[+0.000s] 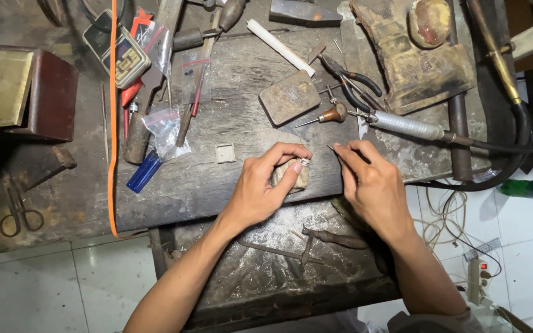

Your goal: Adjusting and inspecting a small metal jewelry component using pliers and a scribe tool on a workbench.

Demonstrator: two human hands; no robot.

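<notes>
My left hand (265, 185) pinches a small silver ring (303, 162) between thumb and forefinger, holding it against a rounded wooden peg (297, 179) at the bench edge. My right hand (368, 182) grips a thin dark needle tool (334, 149) whose tip points at the ring, a short gap from it. Both hands rest over the dark, worn wooden workbench (217, 185).
Pliers (353, 83), a wooden-handled awl (331, 115), a flat metal block (289, 97), a white stick (279, 46), a rotary handpiece with hose (408, 126), a blue lighter (144, 172), plastic bags (166, 129), a small scale (120, 52), scissors (18, 213). Below, a tray with tongs (306, 246). Power strip (477, 277) on the tiled floor.
</notes>
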